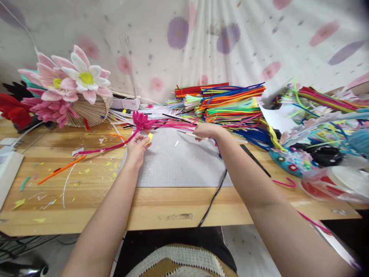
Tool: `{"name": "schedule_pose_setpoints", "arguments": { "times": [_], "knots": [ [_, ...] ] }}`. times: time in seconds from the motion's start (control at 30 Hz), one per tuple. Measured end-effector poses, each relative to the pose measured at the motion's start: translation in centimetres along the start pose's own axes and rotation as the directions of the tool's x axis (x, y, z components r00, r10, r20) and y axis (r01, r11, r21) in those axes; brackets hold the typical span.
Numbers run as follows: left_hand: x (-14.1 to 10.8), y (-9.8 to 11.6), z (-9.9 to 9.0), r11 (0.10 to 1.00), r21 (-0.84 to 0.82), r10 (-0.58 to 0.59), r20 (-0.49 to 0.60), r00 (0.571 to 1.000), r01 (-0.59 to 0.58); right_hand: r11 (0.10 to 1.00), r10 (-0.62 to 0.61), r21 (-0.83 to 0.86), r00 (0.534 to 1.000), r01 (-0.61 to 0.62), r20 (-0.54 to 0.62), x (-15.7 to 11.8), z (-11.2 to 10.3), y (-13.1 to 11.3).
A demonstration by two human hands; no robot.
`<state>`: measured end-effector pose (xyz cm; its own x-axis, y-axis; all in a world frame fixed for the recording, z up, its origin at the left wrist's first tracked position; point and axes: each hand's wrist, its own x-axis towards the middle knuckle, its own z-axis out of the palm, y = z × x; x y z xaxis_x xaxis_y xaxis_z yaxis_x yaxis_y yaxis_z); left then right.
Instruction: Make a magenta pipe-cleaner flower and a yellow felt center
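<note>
My left hand is closed, pinching a small yellow piece between thumb and fingertips at the left edge of the pale grey cutting mat. Just behind it rests a magenta pipe-cleaner flower, its long fuzzy stem running left across the table. My right hand is closed around a slim white tool over the mat's far right part. The tool's thin end points left; its exact kind is hard to make out. A small white scrap lies between the hands.
Bundles of coloured pipe cleaners are stacked at the back. Pink and white fuzzy flowers stand on the left. An orange pipe cleaner and yellow scraps litter the table. A black cord crosses the front edge; a plastic-wrapped roll sits right.
</note>
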<state>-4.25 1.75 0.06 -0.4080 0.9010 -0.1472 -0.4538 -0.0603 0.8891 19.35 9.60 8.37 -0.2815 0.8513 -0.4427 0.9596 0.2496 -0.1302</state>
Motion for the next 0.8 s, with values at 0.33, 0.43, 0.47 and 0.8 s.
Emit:
{"name": "schedule_pose_setpoints", "arguments": {
  "times": [0.33, 0.43, 0.47, 0.8],
  "knots": [
    [0.0, 1.9, 0.0, 0.985, -0.017, -0.169, 0.017, 0.985, 0.17, 0.687, -0.454, 0.52, 0.858, 0.508, -0.24, -0.5, 5.1, -1.9],
    [-0.1, 3.0, -0.8, 0.982, -0.05, -0.183, -0.003, 0.983, 0.183, 0.565, -0.589, 0.598, 0.785, 0.568, -0.19, -0.1, 5.6, -4.2],
    [-0.1, 3.4, -1.2, 0.98, -0.063, -0.19, -0.011, 0.982, 0.189, 0.542, -0.611, 0.635, 0.777, 0.551, -0.153, 0.0, 5.7, -4.9],
    [-0.1, 5.1, -4.5, 0.963, -0.11, -0.255, -0.072, 0.964, 0.246, 0.47, -0.735, 0.795, 0.669, 0.383, 0.112, 0.9, 5.5, -9.6]
  ]
}}
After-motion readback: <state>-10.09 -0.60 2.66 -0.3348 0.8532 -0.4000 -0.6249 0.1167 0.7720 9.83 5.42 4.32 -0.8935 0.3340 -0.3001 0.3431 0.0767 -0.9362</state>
